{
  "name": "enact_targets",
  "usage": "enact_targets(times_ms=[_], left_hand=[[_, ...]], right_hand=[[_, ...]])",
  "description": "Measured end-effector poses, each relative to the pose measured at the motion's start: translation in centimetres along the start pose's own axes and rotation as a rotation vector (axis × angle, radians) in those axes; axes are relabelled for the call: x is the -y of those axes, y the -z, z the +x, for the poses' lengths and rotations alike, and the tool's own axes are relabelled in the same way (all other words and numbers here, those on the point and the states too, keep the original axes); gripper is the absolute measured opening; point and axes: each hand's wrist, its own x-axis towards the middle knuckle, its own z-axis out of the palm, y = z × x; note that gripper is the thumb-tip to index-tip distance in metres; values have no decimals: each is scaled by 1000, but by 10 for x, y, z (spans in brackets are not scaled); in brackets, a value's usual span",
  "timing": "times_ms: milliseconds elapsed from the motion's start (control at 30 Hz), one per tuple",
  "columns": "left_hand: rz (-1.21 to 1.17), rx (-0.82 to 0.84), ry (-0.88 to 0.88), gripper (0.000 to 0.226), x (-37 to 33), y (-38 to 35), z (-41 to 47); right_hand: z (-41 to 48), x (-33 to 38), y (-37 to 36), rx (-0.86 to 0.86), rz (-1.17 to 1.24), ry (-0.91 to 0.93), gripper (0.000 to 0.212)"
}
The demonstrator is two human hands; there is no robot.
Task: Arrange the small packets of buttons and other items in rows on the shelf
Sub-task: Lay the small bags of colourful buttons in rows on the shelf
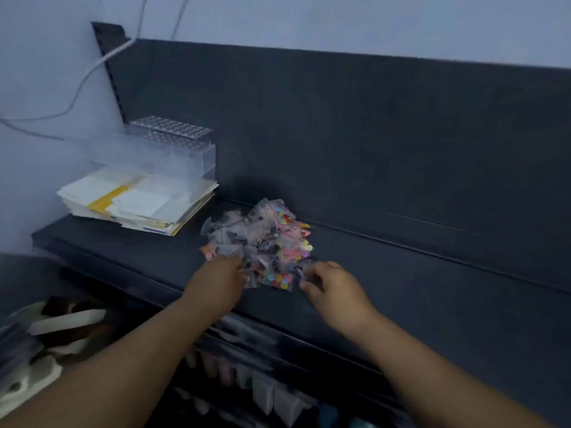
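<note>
A loose heap of small clear packets point(262, 242) lies on the dark shelf point(417, 288); some hold coloured buttons, others dark small items. My left hand point(216, 281) reaches into the heap's near left edge, its fingertips among the packets. My right hand point(332, 287) sits at the heap's near right edge, thumb and fingers curled round a packet corner. Motion blur hides the exact finger contact of the left hand.
A stack of white and yellow paper cards point(139, 205) lies at the shelf's left end, with a clear acrylic rack point(173, 149) on top. Cables point(92, 69) hang on the wall. A lower shelf point(272, 393) holds pale packages. Bags point(46, 335) sit lower left.
</note>
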Motion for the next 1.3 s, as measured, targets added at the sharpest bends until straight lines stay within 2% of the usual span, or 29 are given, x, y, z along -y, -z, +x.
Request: enact_targets(times_ms=[200, 367, 500, 600, 700, 800, 967, 1067, 1167, 1300], left_hand=[[-60, 70, 119, 22, 4, -20, 23], [-20, 31, 112, 28, 7, -28, 31], [-19, 96, 151, 40, 9, -26, 38], [-61, 121, 132, 20, 10, -20, 43], [-55, 130, 51, 7, 14, -18, 48], [-94, 184, 34, 17, 18, -15, 56], [-235, 201, 2, 29, 21, -3, 68], [-378, 197, 61, 26, 21, 8, 75], [-650, 180, 95, 25, 13, 16, 80], [-903, 183, 143, 17, -7, 23, 87]], right_hand=[[36, -20, -13, 129, -56, 66, 25], [49, -32, -20, 67, -11, 34, 21], [52, -33, -24, 33, -12, -6, 19], [49, -29, -33, 38, -3, 77, 17], [47, -20, -40, 123, -70, 122, 20], [55, -14, -45, 153, -205, 121, 31], [62, -12, -55, 66, -216, 156, 11], [65, -11, -54, 69, -61, 87, 12], [67, 2, -41, 38, 336, -110, 25], [68, 14, -16, 17, 757, -346, 18]])
